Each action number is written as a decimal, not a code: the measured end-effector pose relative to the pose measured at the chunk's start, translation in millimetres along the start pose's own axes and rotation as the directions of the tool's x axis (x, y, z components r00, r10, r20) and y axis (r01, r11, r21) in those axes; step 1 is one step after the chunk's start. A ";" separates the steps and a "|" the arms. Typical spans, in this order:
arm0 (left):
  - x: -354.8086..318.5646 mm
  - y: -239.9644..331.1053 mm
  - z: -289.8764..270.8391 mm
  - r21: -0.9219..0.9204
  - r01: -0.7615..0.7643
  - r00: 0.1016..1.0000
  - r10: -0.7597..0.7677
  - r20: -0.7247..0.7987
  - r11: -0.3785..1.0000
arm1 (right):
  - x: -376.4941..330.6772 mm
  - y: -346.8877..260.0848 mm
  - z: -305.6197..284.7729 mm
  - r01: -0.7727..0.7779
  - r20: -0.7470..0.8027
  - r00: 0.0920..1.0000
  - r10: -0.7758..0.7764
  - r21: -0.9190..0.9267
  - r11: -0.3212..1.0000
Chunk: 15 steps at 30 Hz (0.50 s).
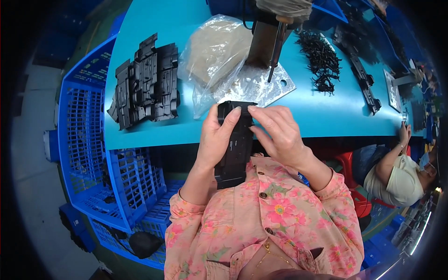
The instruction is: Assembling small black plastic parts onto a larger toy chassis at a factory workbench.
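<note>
A long black moulded plastic part [234, 144] is held upright in front of my chest, over the table's near edge. My left hand [218, 133] grips its left side, the thumb lying across its face near the top. At the part's upper right edge, my right hand [278, 133] has its fingers curled, with the index fingertip and thumb on that edge. Whether a small piece sits between those fingers cannot be made out. Beyond the hands, a machine's thin metal rod [277, 51] points down over a shiny metal plate [280, 86].
Similar black plastic parts [147, 84] are stacked at left on the blue table [196, 135]. A clear plastic bag [212, 56] lies beside the plate. Small black pieces [322, 58] are heaped at right. Blue crates [84, 135] stand left; another person [396, 172] sits at far right.
</note>
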<state>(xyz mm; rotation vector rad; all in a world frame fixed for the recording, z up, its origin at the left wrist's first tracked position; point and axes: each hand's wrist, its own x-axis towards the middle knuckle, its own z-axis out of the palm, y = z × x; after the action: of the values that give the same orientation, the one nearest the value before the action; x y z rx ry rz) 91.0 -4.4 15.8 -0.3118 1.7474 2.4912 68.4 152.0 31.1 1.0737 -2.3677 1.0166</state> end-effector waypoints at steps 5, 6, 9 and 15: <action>0.2 3.8 2.1 0.301 -0.140 0.990 0.142 0.016 0.943 | 0.8 -2.0 4.3 -0.074 0.074 0.994 0.075 -0.027 0.997; -2.7 7.5 4.8 0.369 -0.117 0.993 0.120 0.014 0.922 | -0.3 -1.0 5.6 -0.073 0.069 0.995 0.075 -0.030 0.997; -11.3 16.9 8.7 0.469 -0.176 0.976 0.091 0.197 0.866 | -6.1 2.6 8.7 -0.169 0.054 0.985 0.166 0.059 0.984; -19.3 13.9 22.6 0.514 -0.239 0.957 0.109 0.270 0.823 | -13.1 5.2 14.5 -0.398 0.075 0.916 0.395 0.308 0.864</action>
<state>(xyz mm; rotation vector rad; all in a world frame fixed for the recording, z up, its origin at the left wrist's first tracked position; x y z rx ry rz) 104.6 13.0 40.1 0.1854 2.3494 1.8950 72.7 150.4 11.4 0.6903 -2.5514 1.5862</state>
